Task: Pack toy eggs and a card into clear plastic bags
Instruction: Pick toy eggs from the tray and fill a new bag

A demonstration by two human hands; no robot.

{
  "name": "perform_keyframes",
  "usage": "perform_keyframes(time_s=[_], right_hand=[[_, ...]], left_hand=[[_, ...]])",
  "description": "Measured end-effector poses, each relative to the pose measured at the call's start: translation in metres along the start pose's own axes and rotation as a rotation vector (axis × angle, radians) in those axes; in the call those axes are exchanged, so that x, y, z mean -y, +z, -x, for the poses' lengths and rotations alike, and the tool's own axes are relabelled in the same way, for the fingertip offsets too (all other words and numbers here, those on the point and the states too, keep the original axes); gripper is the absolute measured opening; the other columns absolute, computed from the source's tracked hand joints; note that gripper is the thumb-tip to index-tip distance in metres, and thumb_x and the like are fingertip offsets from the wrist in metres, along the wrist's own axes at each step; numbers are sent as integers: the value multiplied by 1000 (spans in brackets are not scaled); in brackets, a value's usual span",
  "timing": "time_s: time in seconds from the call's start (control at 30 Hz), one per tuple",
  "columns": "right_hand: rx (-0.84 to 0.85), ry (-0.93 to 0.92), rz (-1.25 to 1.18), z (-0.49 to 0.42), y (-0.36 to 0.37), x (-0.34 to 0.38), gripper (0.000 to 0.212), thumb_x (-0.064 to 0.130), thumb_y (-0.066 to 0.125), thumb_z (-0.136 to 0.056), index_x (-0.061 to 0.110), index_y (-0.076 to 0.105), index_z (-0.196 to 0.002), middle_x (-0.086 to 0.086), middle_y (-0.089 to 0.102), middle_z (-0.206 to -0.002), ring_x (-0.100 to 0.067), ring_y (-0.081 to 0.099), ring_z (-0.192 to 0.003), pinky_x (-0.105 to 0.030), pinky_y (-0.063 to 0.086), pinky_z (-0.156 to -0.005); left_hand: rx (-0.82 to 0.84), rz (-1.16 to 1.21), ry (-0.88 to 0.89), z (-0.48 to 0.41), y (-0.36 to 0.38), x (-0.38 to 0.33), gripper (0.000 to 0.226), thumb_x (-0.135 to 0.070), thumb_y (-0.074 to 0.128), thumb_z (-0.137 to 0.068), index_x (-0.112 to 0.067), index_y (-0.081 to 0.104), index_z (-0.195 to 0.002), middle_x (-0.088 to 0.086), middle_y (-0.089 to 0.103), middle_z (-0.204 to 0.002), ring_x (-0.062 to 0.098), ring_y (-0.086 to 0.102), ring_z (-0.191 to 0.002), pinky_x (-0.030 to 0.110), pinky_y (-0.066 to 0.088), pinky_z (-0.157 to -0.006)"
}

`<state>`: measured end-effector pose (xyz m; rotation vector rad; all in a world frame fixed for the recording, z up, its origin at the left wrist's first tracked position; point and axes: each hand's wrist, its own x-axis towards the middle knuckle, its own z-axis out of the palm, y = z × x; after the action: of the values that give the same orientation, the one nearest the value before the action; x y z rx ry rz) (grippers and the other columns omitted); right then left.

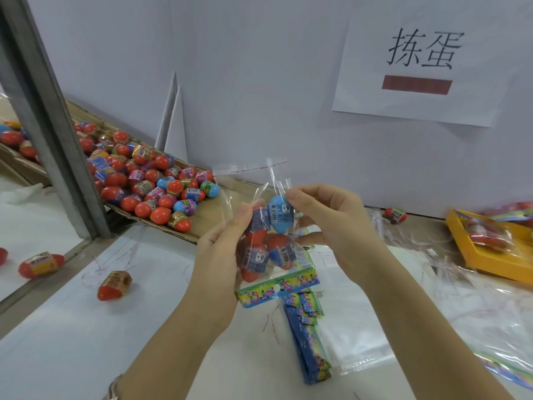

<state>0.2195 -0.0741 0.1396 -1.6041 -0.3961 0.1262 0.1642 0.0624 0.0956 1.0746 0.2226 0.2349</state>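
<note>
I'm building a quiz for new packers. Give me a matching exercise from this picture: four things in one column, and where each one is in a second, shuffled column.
Things
1. clear bag
2. pile of eggs
3. yellow tray
4. paper sign

Places
A. on the wall
B. at the far right
C. pinched between the left hand and the right hand
D. in the cardboard tray on the left

Pairs: 1-C, 2-D, 3-B, 4-A
</note>
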Motion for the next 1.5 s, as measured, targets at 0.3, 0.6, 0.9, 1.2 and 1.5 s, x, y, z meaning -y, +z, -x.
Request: perform_keyframes(time_s=[0.3, 0.6, 0.9, 1.2, 1.5], right_hand=[[-74, -37, -53, 0, 3, -2, 10, 18, 66, -88, 14, 69, -79, 1, 70, -67, -11, 62, -53, -24, 53, -48], [-145, -91, -7, 0, 11, -11, 13, 18, 60, -93, 18, 66, -81, 8, 69, -65, -6, 59, -47, -18, 47, -43], [-424, -570, 659, 7, 13, -11, 14, 18, 67, -87, 23, 63, -99, 6, 61, -90, -1, 52, -71, -16, 44, -65], [-319, -1015, 890, 10, 19, -2, 10, 17, 67, -88, 11, 76, -90, -2, 70, -84, -26, 62, -72, -42, 49, -66], [-376, -1189, 1064, 8, 16, -2, 15, 13, 65, -87, 12, 76, -76, 1, 71, -72, -26, 60, -59, -35, 45, -54]], left_hand=[[21, 105, 171, 0, 0, -2, 22, -32, 62, -79, -23, 80, -85, 3, 76, -94, 15, 73, -83, 25, 58, -63], [-35, 101, 269, 5, 1, -3, 23, -32, 58, -79, -24, 80, -75, 0, 76, -84, 10, 72, -74, 20, 55, -58], [-183, -246, 584, 11, 3, 5, 26, -32, 59, -81, -34, 66, -106, -28, 71, -96, -5, 68, -90, 12, 54, -67], [-110, -568, 782, 22, 7, 11, 36, -22, 58, -93, -40, 54, -123, -27, 65, -75, -9, 64, -71, 19, 58, -67], [-111, -780, 858, 21, 5, 14, 45, -37, 54, -88, -21, 59, -130, -14, 72, -78, 15, 64, -74, 27, 51, -62]])
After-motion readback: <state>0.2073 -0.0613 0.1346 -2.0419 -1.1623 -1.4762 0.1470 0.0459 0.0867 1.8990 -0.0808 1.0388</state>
